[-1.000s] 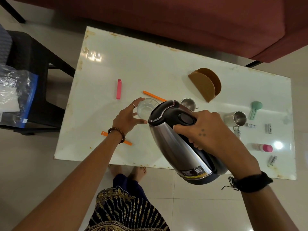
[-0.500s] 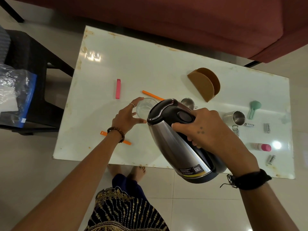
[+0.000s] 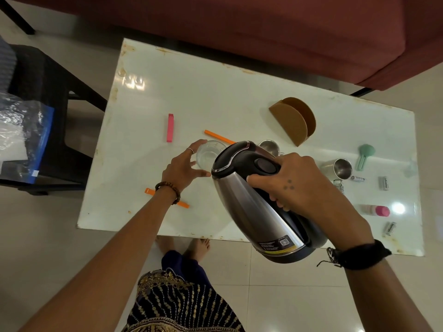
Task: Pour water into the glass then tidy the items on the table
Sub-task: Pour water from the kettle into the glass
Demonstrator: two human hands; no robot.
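Nothing's really shifted this last second: right hand (image 3: pixel 294 185) still wrapped round the tipped kettle (image 3: pixel 259 200), left hand (image 3: pixel 184 168) cupping the glass (image 3: pixel 208 154) just beyond the spout, so pouring's probably ongoing.

Kettle: brushed steel kettle with glossy black plastic lid (image 3: pixel 249 209)
Glass: clear smooth drinking glass (image 3: pixel 208 153)
Table: glossy white tabletop, rust-stained edges (image 3: pixel 215 92)
Mug: shiny steel mug (image 3: pixel 339 167)

Dim warm light, table (image 3: pixel 215 92) glare, wide-angle distortion
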